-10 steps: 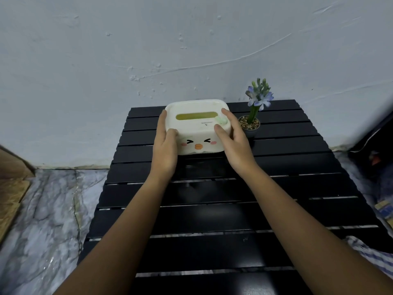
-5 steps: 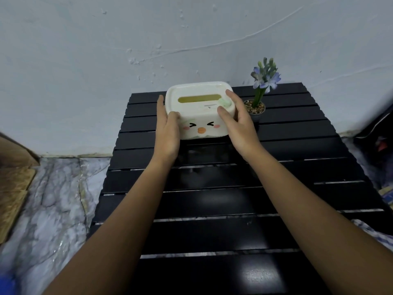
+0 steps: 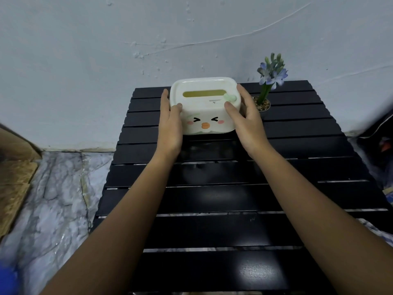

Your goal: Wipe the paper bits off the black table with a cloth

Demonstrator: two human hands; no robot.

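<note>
Both of the person's hands are on the cream plastic tissue box with a cartoon chick face (image 3: 205, 105) at the far end of the black slatted counter (image 3: 223, 201), close to the pale plastered wall (image 3: 106, 50). The left hand (image 3: 170, 124) clasps the box's left end, its fingers (image 3: 164, 96) lying along the side and the thumb hooked over the front corner; the right hand (image 3: 246, 122) mirrors it on the right end, fingers (image 3: 242, 92) curled round the far corner and the thumb pressed on the lid near a green knob. I cannot tell whether the box sits on the slats or is held just above them. Just beside the right hand stands a small potted plant with a blue-violet flower spike (image 3: 269, 86), in a little pot topped with pebbles. As for the wiping itself, the dark slats show no paper bits that I can make out from here, only glare and the gaps between the boards, so that part looks done, or else the scraps are too small to see. No cloth is in either hand; a striped blue-and-white fabric (image 3: 382, 233) peeks in at the right edge near the counter's side, and it may be the cloth, set aside. What seems left is tidying: settling the box at the back.
</note>
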